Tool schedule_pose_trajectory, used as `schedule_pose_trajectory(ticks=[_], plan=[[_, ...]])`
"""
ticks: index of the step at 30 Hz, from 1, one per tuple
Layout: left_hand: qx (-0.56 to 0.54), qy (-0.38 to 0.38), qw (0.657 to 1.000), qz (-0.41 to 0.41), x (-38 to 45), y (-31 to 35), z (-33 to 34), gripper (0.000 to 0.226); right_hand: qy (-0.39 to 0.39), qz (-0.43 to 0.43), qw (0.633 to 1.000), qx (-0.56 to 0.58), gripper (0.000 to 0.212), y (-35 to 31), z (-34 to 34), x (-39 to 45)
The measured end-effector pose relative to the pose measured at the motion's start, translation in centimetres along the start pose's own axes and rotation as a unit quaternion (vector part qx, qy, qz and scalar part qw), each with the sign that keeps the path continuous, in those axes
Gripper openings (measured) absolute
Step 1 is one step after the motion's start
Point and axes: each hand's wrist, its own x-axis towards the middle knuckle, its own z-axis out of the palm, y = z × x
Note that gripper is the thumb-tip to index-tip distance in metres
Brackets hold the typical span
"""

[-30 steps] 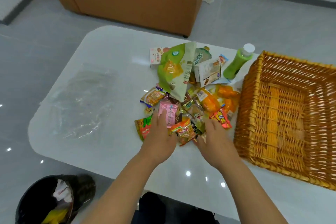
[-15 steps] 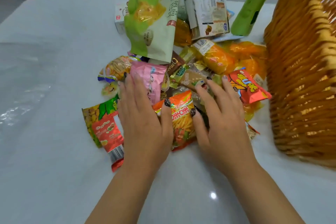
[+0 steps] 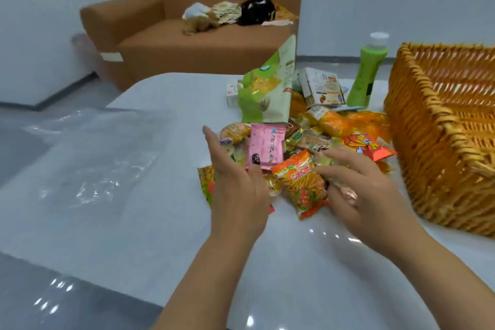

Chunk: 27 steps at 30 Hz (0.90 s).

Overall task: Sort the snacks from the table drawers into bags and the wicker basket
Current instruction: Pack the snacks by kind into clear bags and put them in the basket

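Snacks (image 3: 302, 142) beside wicker basket (image 3: 439, 142)

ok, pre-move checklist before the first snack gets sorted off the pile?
1. Left hand free: ok, fingers straight, gripping nothing, beside the pink packet.
2. Right hand free: ok, fingers spread over the pile, nothing pinched.
3. Nearest pick exposed: ok, the orange stick-snack packet lies on top, between the hands.
4. Wicker basket reachable and open: ok, beside the pile on the right; the part of its inside in view holds nothing.
5. Bag ready: cannot tell, the clear plastic bag lies flat on the left and its mouth is not visible.
6. Green bottle stable: ok, upright behind the pile.
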Motion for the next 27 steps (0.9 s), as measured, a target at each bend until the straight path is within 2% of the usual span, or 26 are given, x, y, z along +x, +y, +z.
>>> schedule_pose_trajectory(ticks=[5,10,11,14,16,17,19,21,23,25,27], plan=[[0.006,0.011,1.000,0.002,-0.2,0.3,-4.3,0.101,0.016,0.045,0.998,0.033,0.029,-4.1,-0.8,-0.5],[0.118,0.061,0.991,-0.005,-0.9,-1.2,-8.3,0.086,0.051,0.048,0.990,0.126,0.022,-8.1,0.8,-3.1],[0.144,0.070,0.987,-0.003,-0.5,-1.6,-9.4,0.086,0.058,0.037,0.990,0.124,0.027,-8.9,1.1,-3.3],[0.229,0.099,0.966,0.064,2.5,-3.0,-13.0,0.087,0.089,0.032,0.989,0.115,0.038,-10.5,1.4,-2.8],[0.276,0.117,0.947,0.113,5.5,-3.7,-15.4,0.086,0.094,0.044,0.988,0.112,0.030,-11.1,1.1,-2.2],[0.295,0.114,0.943,0.108,7.1,-4.1,-16.6,0.086,0.087,0.051,0.988,0.118,0.030,-11.3,1.2,-2.2],[0.364,0.071,0.926,0.069,10.0,-5.1,-18.3,0.088,0.061,0.062,0.988,0.124,0.043,-11.3,1.7,-2.3],[0.476,-0.009,0.879,0.017,12.3,-6.6,-19.2,0.091,0.050,0.052,0.992,0.107,0.041,-11.3,2.0,-2.1],[0.531,-0.075,0.843,-0.029,14.0,-8.0,-19.3,0.087,0.051,0.047,0.994,0.083,0.039,-11.2,2.1,-1.7],[0.552,-0.089,0.828,-0.034,15.0,-9.1,-19.0,0.070,0.054,0.047,0.994,0.079,0.042,-11.2,2.0,-1.4],[0.588,-0.065,0.806,0.007,15.6,-9.6,-18.8,0.045,0.065,0.050,0.993,0.081,0.039,-11.3,1.7,-1.0]])
